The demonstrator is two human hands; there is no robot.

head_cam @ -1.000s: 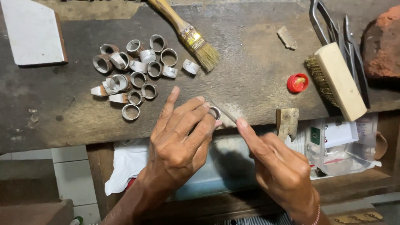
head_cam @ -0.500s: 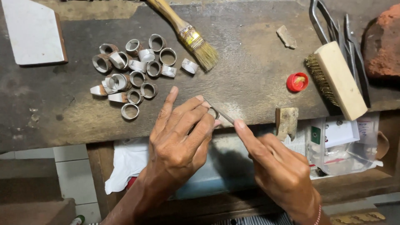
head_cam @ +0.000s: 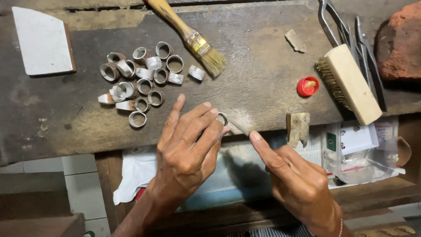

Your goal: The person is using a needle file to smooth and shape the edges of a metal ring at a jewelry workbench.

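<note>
My left hand (head_cam: pixel 187 149) rests at the front edge of the dark wooden bench (head_cam: pixel 263 83) and pinches a small silver ring (head_cam: pixel 222 118) against the wood with its fingertips. My right hand (head_cam: pixel 294 182) holds a thin metal file (head_cam: pixel 239 126), index finger stretched along it, its tip laid against the ring. A pale patch of filings marks the wood around the ring.
Several silver rings (head_cam: pixel 140 81) lie in a pile at the left. A paintbrush (head_cam: pixel 193 39), white slab (head_cam: pixel 41 41), wire brush (head_cam: pixel 348 83), red cap (head_cam: pixel 308 86), tongs (head_cam: pixel 351 39), reddish brick (head_cam: pixel 401 44) and small wooden block (head_cam: pixel 298 128) lie on the bench. Papers fill the drawer below.
My right hand and the file have shifted slightly to and fro against the ring. My left hand has stayed in place.
</note>
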